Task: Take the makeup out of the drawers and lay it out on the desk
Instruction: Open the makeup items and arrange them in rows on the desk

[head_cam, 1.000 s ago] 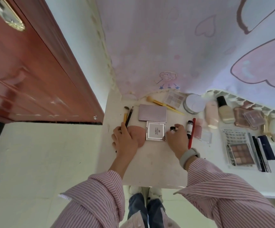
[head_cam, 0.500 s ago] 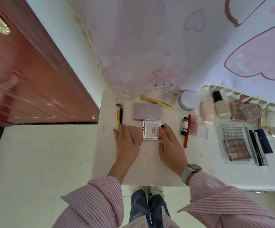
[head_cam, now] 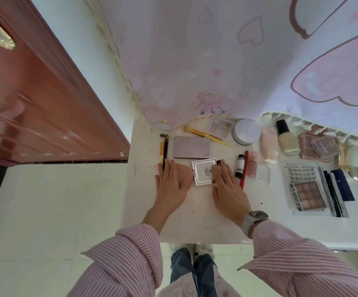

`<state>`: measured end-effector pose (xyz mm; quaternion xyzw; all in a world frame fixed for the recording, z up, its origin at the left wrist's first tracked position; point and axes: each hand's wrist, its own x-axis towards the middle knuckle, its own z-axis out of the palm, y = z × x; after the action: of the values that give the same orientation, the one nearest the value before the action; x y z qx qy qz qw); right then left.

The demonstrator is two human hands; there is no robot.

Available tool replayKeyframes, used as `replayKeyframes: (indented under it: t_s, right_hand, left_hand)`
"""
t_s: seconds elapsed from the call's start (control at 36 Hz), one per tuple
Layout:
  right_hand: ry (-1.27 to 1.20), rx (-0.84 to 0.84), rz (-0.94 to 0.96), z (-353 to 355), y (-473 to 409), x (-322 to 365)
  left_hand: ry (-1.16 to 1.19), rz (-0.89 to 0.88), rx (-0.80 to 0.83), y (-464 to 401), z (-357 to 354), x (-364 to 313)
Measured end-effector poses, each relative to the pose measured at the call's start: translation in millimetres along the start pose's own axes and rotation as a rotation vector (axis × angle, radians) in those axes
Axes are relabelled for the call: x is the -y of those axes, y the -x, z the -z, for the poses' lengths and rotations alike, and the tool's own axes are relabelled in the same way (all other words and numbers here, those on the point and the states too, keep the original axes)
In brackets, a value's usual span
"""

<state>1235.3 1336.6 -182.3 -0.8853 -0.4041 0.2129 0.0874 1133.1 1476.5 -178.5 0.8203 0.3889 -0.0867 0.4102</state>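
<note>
Makeup lies spread across the desk (head_cam: 195, 213). Right hand (head_cam: 227, 187) lies flat, grip released, fingers straight on the square mirrored compact (head_cam: 202, 171); left hand (head_cam: 170, 185) lies flat too, over a soft pink puff (head_cam: 187, 175) beside two brushes (head_cam: 164, 150). I judge the compact light, rigid, slick and breakable, best pinched by opposite edges. Bottles and palettes sit to the right.

The white surface (head_cam: 195, 221) carries a square silver compact (head_cam: 203, 172) centrally, a rectangular mauve palette (head_cam: 191, 147) at 12 o'clock, a red pencil (head_cam: 244, 169) at 3 o'clock.
</note>
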Motion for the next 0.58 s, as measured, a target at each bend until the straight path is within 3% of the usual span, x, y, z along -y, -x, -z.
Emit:
replayKeyframes:
  t_s: [0.22, 0.39, 0.58]
  right_hand:
    - [-0.037, -0.073, 0.047, 5, 5, 2]
    - [0.142, -0.159, 0.280, 0, -8, 28]
    - [0.260, 0.015, 0.327, -3, -34, 63]
  left_hand:
    - [0.222, -0.046, -0.168, 9, 8, 14]
    - [-0.076, 0.060, -0.234, 24, 6, 36]
    - [-0.248, 0.077, -0.155, 37, 10, 62]
